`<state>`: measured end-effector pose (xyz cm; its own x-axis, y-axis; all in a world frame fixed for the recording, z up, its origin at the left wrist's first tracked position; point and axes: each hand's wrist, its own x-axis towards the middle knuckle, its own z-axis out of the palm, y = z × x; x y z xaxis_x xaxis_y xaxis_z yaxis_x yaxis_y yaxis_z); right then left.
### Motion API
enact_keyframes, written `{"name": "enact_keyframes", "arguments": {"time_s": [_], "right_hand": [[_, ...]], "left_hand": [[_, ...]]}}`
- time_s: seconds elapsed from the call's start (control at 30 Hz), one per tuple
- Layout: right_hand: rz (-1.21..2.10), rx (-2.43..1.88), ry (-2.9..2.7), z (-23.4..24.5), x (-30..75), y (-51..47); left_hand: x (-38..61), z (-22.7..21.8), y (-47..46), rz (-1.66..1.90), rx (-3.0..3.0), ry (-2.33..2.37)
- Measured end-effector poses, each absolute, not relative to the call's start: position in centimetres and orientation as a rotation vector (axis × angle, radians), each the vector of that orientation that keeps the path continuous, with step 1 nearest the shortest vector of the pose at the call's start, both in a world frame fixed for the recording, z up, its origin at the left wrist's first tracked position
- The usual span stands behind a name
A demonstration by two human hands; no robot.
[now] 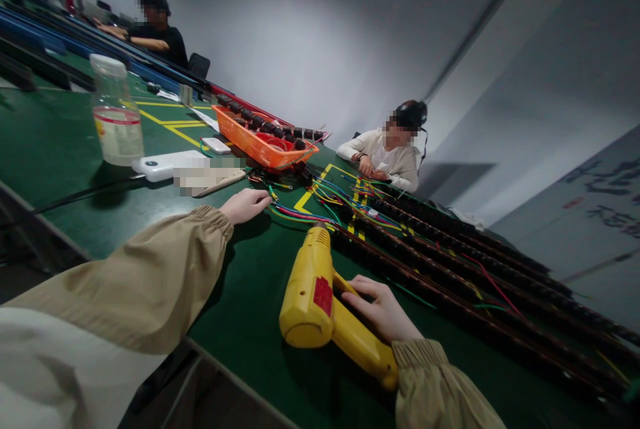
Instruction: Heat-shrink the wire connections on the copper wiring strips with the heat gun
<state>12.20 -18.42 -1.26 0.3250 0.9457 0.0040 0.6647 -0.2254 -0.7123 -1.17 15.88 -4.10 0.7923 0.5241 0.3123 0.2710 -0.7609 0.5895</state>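
My right hand (383,309) is wrapped round the handle of a yellow heat gun (313,296) with a red label, resting on the green table (250,309); its nozzle points at the end of long black rails (450,269). My left hand (246,204) reaches forward with its fingers closed at a bundle of coloured wires (300,214) lying by the rails' near end. What the fingers pinch is too small to name.
An orange basket (257,142) with dark parts stands beyond the wires. A clear bottle (116,116), a white power bank (167,164) and a phone lie at left. One person sits across the table at right, another at far left.
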Motion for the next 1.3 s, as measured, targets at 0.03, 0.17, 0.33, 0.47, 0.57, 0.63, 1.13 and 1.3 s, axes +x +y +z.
{"name": "enact_keyframes", "arguments": {"time_s": [0.03, 0.17, 0.33, 0.47, 0.57, 0.63, 1.13, 1.3], "right_hand": [[0.588, -1.980, -1.404, -1.3, 12.3, -18.6], [0.587, -1.988, -1.381, -1.4, 12.3, -18.8], [0.558, -2.009, -1.374, -1.5, 12.3, -18.6], [0.526, -2.030, -1.385, -1.4, 12.1, -18.4], [0.503, -2.037, -1.412, -1.2, 11.6, -18.0], [0.485, -2.042, -1.430, -1.2, 11.2, -17.8], [0.466, -2.010, -1.552, -0.8, 7.3, -14.2], [0.463, -1.976, -1.599, -1.0, 6.3, -13.1]], "left_hand": [[-1.2, -4.1, 15.9, 0.635, 2.444, 0.589], [-1.3, -4.2, 15.9, 0.627, 2.433, 0.581], [-1.2, -4.3, 16.2, 0.625, 2.432, 0.563], [-1.1, -4.3, 16.3, 0.615, 2.434, 0.567], [-1.1, -4.3, 16.2, 0.607, 2.434, 0.580], [-1.0, -4.3, 16.1, 0.599, 2.434, 0.595], [-0.4, -4.6, 16.0, 0.578, 2.466, 0.629], [-0.4, -4.5, 16.2, 0.514, 2.436, 0.515]]}}
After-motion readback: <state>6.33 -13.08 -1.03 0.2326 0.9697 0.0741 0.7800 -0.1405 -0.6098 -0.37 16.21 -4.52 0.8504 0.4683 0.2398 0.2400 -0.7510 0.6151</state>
